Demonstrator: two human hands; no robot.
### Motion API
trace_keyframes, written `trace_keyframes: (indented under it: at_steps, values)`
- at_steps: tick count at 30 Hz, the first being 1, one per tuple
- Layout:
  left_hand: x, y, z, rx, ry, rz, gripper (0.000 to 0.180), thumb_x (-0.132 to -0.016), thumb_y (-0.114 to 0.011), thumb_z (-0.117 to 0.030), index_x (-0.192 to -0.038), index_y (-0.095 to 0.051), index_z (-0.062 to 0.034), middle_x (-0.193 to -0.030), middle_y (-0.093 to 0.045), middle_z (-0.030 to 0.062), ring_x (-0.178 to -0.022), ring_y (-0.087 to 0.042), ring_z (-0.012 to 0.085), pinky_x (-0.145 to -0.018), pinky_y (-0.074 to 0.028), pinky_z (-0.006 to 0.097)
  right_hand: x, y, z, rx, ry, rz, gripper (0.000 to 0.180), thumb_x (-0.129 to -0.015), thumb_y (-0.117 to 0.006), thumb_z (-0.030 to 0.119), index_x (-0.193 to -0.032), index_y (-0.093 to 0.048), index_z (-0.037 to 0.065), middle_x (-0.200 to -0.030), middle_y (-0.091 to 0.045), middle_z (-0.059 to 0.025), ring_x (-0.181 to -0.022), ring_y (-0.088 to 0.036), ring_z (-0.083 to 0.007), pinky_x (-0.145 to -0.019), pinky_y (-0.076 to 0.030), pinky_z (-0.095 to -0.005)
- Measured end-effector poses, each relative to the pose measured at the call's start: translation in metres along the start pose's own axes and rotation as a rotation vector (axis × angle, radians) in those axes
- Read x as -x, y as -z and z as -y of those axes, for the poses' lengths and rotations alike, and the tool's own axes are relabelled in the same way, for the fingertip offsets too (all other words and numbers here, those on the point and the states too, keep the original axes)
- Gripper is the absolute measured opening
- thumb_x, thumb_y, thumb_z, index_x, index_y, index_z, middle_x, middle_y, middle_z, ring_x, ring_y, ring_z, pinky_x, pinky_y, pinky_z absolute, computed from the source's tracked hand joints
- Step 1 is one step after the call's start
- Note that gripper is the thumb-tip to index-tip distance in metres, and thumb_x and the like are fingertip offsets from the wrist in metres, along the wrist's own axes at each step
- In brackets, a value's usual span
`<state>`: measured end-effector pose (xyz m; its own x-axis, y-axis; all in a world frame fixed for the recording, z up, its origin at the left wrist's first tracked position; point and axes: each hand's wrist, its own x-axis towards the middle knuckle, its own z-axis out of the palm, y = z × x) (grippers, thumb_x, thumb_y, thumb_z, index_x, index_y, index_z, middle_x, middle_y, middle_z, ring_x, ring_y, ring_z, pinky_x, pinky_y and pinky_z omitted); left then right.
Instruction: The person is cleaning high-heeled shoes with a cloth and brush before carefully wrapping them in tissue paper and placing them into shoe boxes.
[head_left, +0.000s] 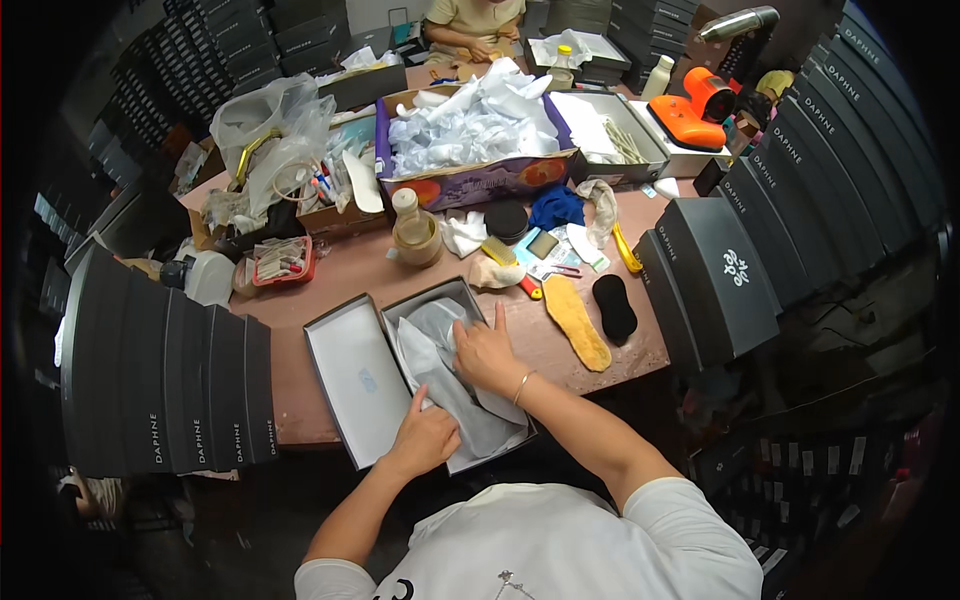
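Observation:
An open dark shoebox (493,452) sits at the table's front edge, its pale-lined lid (355,390) lying against its left side. Inside the box, white tissue paper (455,405) covers something whose shape I cannot make out. My right hand (485,355) rests on the paper at the box's right side, fingers spread and holding nothing. At the near left edge of the box is my left hand (428,437). Its index finger stretches forward onto the paper, while the other fingers bend and are partly hidden.
Stacks of dark shoeboxes flank me at left (170,370) and right (715,280). Right of the open box lie a yellow insole (577,325) and a black pad (614,308). Behind stand a bottle (410,225) and a purple carton (480,180) of crumpled paper. A person (470,30) sits across the table.

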<state>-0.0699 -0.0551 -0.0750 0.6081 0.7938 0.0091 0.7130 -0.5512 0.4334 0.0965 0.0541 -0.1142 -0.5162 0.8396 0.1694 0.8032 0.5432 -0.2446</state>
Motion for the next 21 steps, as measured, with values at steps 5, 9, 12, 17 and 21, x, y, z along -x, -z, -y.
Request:
trace_keyframes:
  at_steps: [5, 9, 12, 17, 21]
  values:
    - [0.01, 0.009, -0.05, 0.517, 0.439, -0.682, 0.011, -0.081, -0.063, -0.002, -0.091, -0.064, 0.0009, -0.089, -0.065, 0.0137, -0.087, -0.063, 0.0289, -0.098, -0.042, 0.042, -0.005, 0.008, 0.002, -0.002, -0.049, 0.056, 0.054, -0.08, -0.053, 0.013, -0.13, -0.046, -0.004, -0.071, -0.066, -0.0147, -0.073, -0.066, -0.0312, -0.096, -0.036, -0.0618]
    - [0.012, -0.015, -0.062, 1.206, 0.571, -0.787, 0.052, -0.097, -0.054, -0.022, -0.142, -0.033, -0.0076, -0.14, -0.041, 0.0156, -0.128, -0.042, 0.0255, -0.106, -0.034, 0.039, -0.003, 0.07, 0.009, -0.219, -0.143, 0.113, 0.054, -0.081, -0.053, 0.012, -0.132, -0.045, -0.002, -0.076, -0.065, -0.0169, -0.075, -0.065, -0.0335, -0.071, -0.05, -0.0483]
    - [-0.015, -0.008, -0.086, 1.626, 0.677, -0.668, 0.063, -0.099, -0.05, -0.033, -0.149, -0.017, -0.0112, -0.147, -0.032, 0.0133, -0.134, -0.033, 0.0249, -0.108, -0.031, 0.044, 0.009, 0.094, 0.011, -0.332, -0.133, -0.061, 0.054, -0.082, -0.055, 0.011, -0.133, -0.045, 0.0, -0.081, -0.064, -0.0185, -0.075, -0.064, -0.0356, -0.064, -0.051, -0.0444]
    - [-0.042, -0.008, -0.089, 1.951, 0.648, -0.756, 0.058, -0.099, -0.049, -0.034, -0.145, -0.023, -0.0098, -0.145, -0.035, 0.0098, -0.133, -0.035, 0.023, -0.108, -0.032, 0.045, 0.023, 0.095, 0.015, -0.626, -0.12, -0.314, 0.049, -0.082, -0.058, 0.006, -0.129, -0.049, -0.001, -0.087, -0.063, -0.0205, -0.072, -0.063, -0.0343, -0.066, -0.05, -0.0413]
    - [-0.034, -0.013, -0.073, 2.005, 0.733, -0.912, 0.043, -0.093, -0.049, -0.027, -0.129, -0.047, -0.0035, -0.127, -0.055, 0.0099, -0.119, -0.053, 0.0231, -0.102, -0.041, 0.039, 0.025, 0.113, 0.037, -0.907, -0.122, -0.278, 0.031, -0.086, -0.062, 0.007, -0.116, -0.06, -0.002, -0.086, -0.064, -0.0176, -0.067, -0.062, -0.0246, -0.062, -0.048, -0.0302]
